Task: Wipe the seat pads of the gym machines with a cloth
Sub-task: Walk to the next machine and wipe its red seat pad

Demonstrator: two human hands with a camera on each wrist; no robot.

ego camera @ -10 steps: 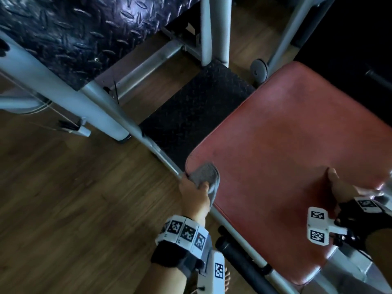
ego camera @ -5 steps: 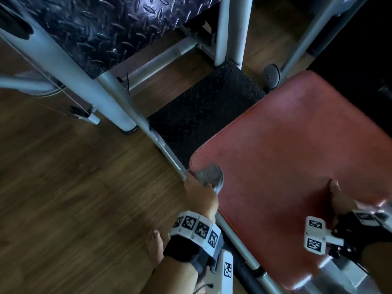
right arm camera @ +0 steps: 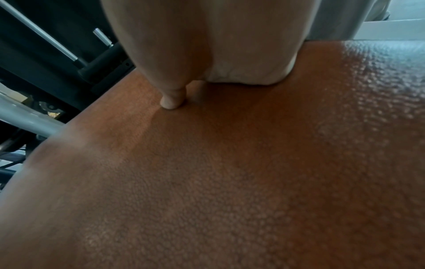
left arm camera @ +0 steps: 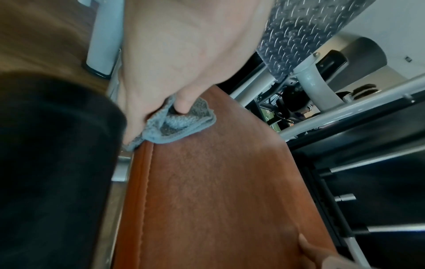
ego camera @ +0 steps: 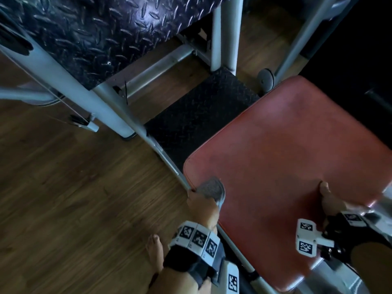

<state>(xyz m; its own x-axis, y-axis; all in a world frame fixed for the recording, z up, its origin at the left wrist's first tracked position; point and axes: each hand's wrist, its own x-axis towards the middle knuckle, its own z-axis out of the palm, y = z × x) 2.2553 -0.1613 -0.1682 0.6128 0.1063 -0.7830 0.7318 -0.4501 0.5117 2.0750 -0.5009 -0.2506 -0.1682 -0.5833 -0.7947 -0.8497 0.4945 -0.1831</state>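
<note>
Cloth (ego camera: 212, 189), grey, is bunched and gripped by the left hand (ego camera: 202, 206) at the seat pad (ego camera: 286, 155) edge, lower centre; right hand (ego camera: 331, 200) is laid there, thumb pressed down

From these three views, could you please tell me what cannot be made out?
- Head view: left hand covers most of the cloth.
- Right wrist view: right hand fingers hidden by the palm; only the thumb meets the seat pad.
- Left wrist view: the machinery beyond the pad is too dark and blurred.
</note>
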